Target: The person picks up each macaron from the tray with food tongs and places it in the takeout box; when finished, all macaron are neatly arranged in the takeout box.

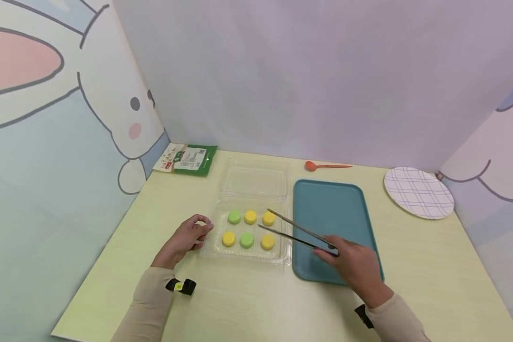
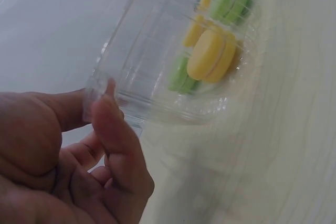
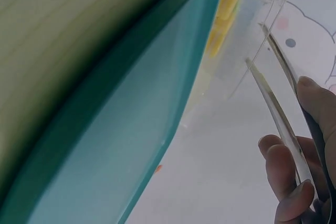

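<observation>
A clear plastic clamshell box (image 1: 248, 254) lies with its lid folded back, holding several yellow and green macarons in two rows. Thumb and finger of my left hand (image 1: 191, 236) pinch the box's left rim, as the left wrist view shows up close. My right hand (image 1: 356, 261) grips metal tongs (image 1: 304, 230) over the blue tray. The tongs' arms are spread, and their tips hang over the box's right side near a yellow macaron (image 1: 269, 218). Nothing sits between the tips. In the left wrist view, a yellow macaron (image 2: 212, 55) stands out behind the clear wall.
The blue tray (image 1: 333, 204) sits right of the box, close beside it. An orange spoon (image 1: 311, 166) lies behind the tray, and a checked plate (image 1: 419, 192) rests at the far right. At the back left is a green and white packet (image 1: 190, 159).
</observation>
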Demonstrator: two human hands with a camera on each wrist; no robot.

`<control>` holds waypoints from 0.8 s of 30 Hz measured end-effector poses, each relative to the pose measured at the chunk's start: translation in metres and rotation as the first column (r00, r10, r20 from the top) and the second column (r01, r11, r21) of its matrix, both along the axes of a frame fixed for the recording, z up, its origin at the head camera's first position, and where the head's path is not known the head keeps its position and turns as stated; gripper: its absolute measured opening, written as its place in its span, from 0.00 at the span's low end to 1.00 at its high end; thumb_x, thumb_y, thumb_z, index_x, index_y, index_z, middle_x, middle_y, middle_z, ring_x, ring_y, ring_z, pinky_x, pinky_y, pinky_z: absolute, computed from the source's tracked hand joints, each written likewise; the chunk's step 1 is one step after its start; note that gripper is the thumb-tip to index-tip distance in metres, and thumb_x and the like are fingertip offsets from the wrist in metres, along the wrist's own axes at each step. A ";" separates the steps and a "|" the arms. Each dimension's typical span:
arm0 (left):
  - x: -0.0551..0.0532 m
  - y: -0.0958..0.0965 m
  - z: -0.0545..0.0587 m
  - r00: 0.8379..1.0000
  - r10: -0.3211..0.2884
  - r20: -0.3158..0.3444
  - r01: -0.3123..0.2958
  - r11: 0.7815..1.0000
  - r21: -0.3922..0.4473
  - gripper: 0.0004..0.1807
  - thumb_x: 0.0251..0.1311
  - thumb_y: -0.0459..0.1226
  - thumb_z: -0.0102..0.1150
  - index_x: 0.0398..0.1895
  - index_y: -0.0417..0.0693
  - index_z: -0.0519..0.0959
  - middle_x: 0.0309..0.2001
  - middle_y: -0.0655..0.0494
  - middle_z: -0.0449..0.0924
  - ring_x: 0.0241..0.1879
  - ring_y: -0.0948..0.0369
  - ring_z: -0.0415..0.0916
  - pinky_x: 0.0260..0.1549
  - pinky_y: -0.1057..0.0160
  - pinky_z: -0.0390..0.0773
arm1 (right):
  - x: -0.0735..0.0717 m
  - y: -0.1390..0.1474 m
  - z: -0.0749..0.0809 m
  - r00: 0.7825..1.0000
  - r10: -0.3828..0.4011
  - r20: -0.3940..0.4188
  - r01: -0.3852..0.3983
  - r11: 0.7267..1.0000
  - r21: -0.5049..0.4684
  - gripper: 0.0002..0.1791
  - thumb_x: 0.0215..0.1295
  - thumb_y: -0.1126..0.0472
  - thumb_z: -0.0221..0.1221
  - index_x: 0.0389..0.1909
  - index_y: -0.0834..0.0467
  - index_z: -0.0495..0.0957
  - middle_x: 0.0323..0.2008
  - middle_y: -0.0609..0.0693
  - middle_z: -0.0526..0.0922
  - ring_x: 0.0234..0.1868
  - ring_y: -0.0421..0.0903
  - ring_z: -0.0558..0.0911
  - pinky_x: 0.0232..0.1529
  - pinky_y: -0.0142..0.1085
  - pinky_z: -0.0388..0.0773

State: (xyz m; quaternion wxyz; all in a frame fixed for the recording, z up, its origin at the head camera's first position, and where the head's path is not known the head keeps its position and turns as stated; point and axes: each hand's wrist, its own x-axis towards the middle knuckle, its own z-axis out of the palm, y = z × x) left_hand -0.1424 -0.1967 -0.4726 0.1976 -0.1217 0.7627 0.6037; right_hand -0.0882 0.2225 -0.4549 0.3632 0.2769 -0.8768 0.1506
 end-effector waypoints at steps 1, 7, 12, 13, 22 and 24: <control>0.000 0.000 0.000 1.000 0.000 0.000 0.000 1.000 0.002 0.13 0.73 0.41 0.58 0.51 0.44 0.71 0.28 0.53 0.68 0.26 0.60 0.67 0.26 0.65 0.72 | 0.001 0.002 0.000 1.000 -0.017 -0.006 0.017 1.000 -0.001 0.34 0.70 0.29 0.48 0.35 0.54 0.85 0.16 0.45 0.80 0.10 0.36 0.71 0.09 0.32 0.62; 0.001 0.000 0.000 1.000 -0.001 0.001 0.001 1.000 0.006 0.13 0.73 0.41 0.58 0.51 0.43 0.71 0.28 0.53 0.68 0.26 0.60 0.67 0.26 0.65 0.71 | 0.008 0.013 -0.002 0.997 -0.083 -0.011 0.082 0.996 -0.033 0.35 0.68 0.27 0.48 0.33 0.53 0.85 0.20 0.45 0.84 0.12 0.38 0.74 0.09 0.31 0.60; 0.000 0.000 0.002 1.000 -0.001 0.000 0.001 1.000 0.002 0.14 0.73 0.42 0.58 0.52 0.43 0.71 0.28 0.53 0.68 0.27 0.59 0.67 0.27 0.64 0.72 | 0.013 0.026 -0.006 0.990 -0.144 0.003 0.145 0.989 -0.027 0.37 0.67 0.25 0.46 0.34 0.53 0.85 0.21 0.45 0.84 0.11 0.38 0.72 0.09 0.30 0.57; 0.000 0.000 0.003 1.000 0.000 0.000 0.000 1.000 0.001 0.14 0.73 0.42 0.58 0.52 0.44 0.71 0.28 0.53 0.68 0.27 0.59 0.68 0.27 0.64 0.72 | 0.015 0.028 -0.007 0.988 -0.153 0.014 0.154 0.988 -0.033 0.37 0.66 0.24 0.46 0.34 0.53 0.85 0.21 0.45 0.84 0.11 0.38 0.72 0.09 0.30 0.57; 0.000 0.000 0.002 1.000 0.004 0.009 -0.004 1.000 -0.007 0.13 0.73 0.41 0.57 0.51 0.44 0.71 0.28 0.53 0.68 0.27 0.60 0.68 0.27 0.64 0.71 | 0.028 0.046 -0.005 0.972 -0.225 0.068 0.230 0.969 -0.084 0.38 0.64 0.23 0.48 0.37 0.54 0.85 0.22 0.48 0.85 0.14 0.42 0.76 0.10 0.32 0.58; -0.001 0.000 0.002 1.000 0.003 0.009 -0.003 1.000 -0.010 0.13 0.73 0.41 0.57 0.51 0.44 0.71 0.28 0.53 0.68 0.27 0.60 0.68 0.28 0.64 0.72 | 0.031 0.050 -0.006 0.968 -0.243 0.070 0.249 0.964 -0.089 0.38 0.64 0.23 0.48 0.37 0.54 0.85 0.22 0.48 0.85 0.14 0.42 0.77 0.10 0.32 0.57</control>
